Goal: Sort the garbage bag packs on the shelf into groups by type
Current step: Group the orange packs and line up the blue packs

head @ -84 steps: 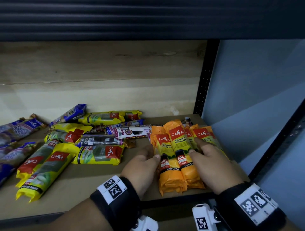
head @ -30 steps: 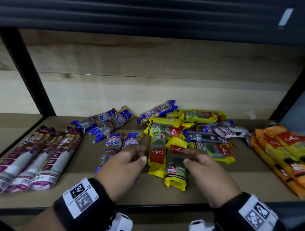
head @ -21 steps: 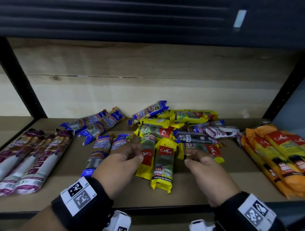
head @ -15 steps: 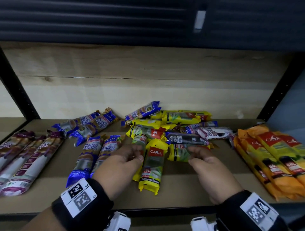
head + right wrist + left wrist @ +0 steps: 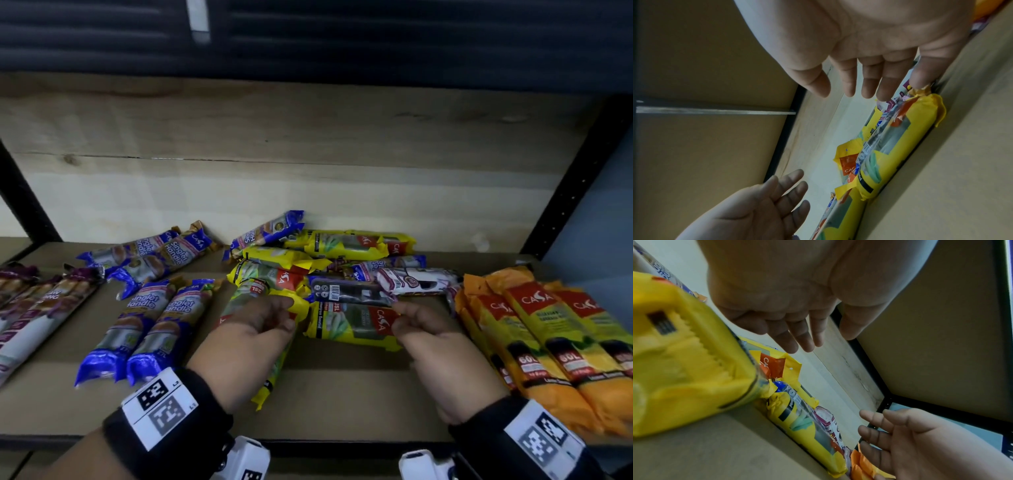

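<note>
Yellow garbage bag packs lie in a mixed pile (image 5: 342,246) at the middle of the shelf. One yellow pack (image 5: 352,325) (image 5: 900,138) lies crosswise at the pile's front, with a dark pack (image 5: 349,291) just behind it. My right hand (image 5: 407,315) (image 5: 859,92) is at its right end with straight fingers, the little finger touching the wrapper's tip. My left hand (image 5: 274,311) (image 5: 807,340) hovers open at its left end, above a lengthwise yellow pack (image 5: 239,301) (image 5: 674,369). Neither hand holds anything.
Blue Singlet Handle packs (image 5: 147,318) lie left of the pile, with purple packs (image 5: 41,308) at the far left. Orange packs (image 5: 548,335) lie in a row at the right. A white and maroon pack (image 5: 418,281) rests on the pile's right side. Black shelf posts (image 5: 565,188) stand at both sides.
Both hands have left the two lengthwise yellow packs and moved forward and right, to either end of the crosswise yellow pack. The packs have not visibly shifted.
</note>
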